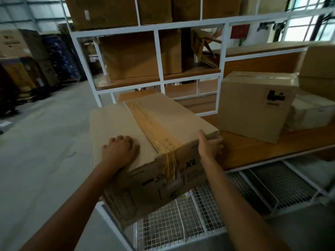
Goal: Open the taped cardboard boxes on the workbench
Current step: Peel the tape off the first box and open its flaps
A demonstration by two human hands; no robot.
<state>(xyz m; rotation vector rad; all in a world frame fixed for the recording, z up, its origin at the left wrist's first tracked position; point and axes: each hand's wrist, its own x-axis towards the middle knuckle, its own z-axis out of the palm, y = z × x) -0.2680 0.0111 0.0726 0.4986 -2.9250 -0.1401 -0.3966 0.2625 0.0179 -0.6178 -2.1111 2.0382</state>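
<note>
A large cardboard box (116,124) fills the middle of the view, its near end hanging past the wooden workbench (253,151) edge. Brown tape (154,129) runs along its top seam and down the near face. My left hand (117,151) rests on the top near the front left, fingers curled against the cardboard. My right hand (208,145) grips the box's right front corner, thumb on top and fingers down the side. A second taped box (253,105) stands on the bench to the right.
More boxes (317,113) sit at the far right of the bench. A white metal shelf frame (159,57) holding several boxes rises behind. White wire mesh racks (181,223) lie below the bench. Concrete floor and stacked cartons (21,57) are to the left.
</note>
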